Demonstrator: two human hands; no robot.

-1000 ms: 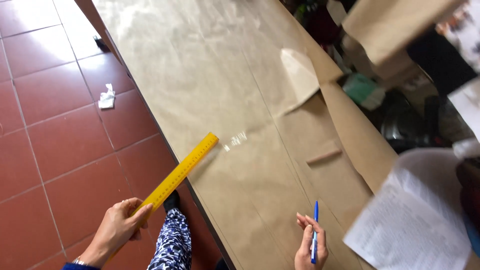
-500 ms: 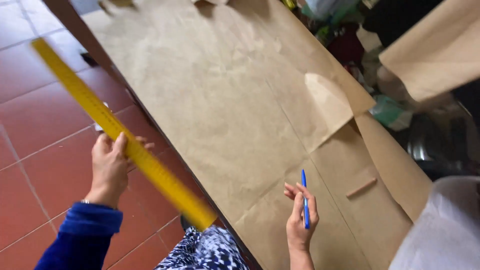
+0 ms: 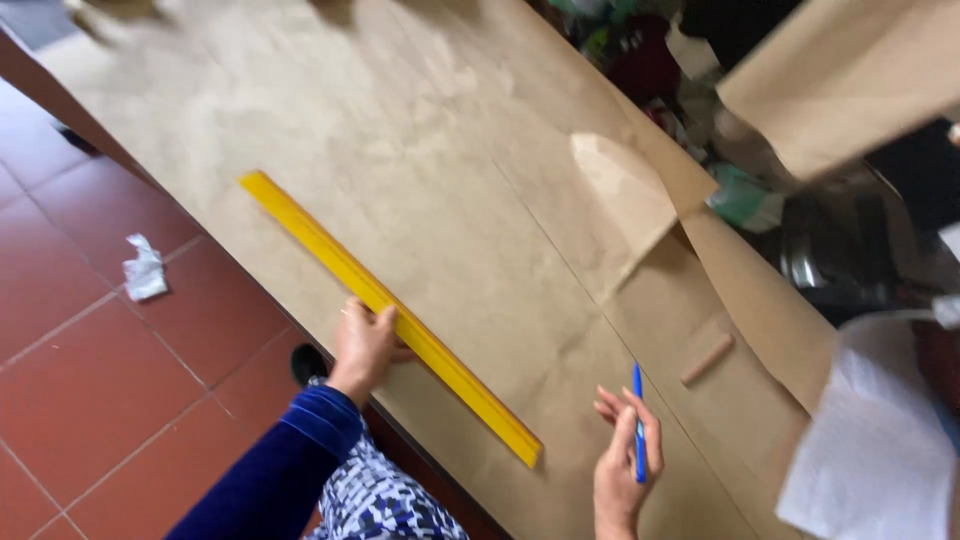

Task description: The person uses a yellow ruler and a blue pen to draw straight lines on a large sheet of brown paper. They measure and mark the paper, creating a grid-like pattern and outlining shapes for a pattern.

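A long yellow ruler (image 3: 300,235) lies flat on a big sheet of brown paper (image 3: 400,150) that covers the table. My left hand (image 3: 365,340) presses on the ruler near its middle, by the table's near edge. My right hand (image 3: 625,460) hovers over the paper to the right of the ruler's lower end, holding a blue pen (image 3: 638,420) upright between its fingers. A folded-back corner of paper (image 3: 625,195) sits further right.
A red tiled floor (image 3: 90,380) with a crumpled white scrap (image 3: 145,270) lies left of the table. White paper (image 3: 875,440) rests at the lower right. Another brown sheet (image 3: 840,70) hangs at the top right above dark clutter. A small brown strip (image 3: 707,358) lies on the paper.
My left hand has swung the ruler from the air over the floor down onto the brown paper. My right hand has kept the pen and stayed over the paper.
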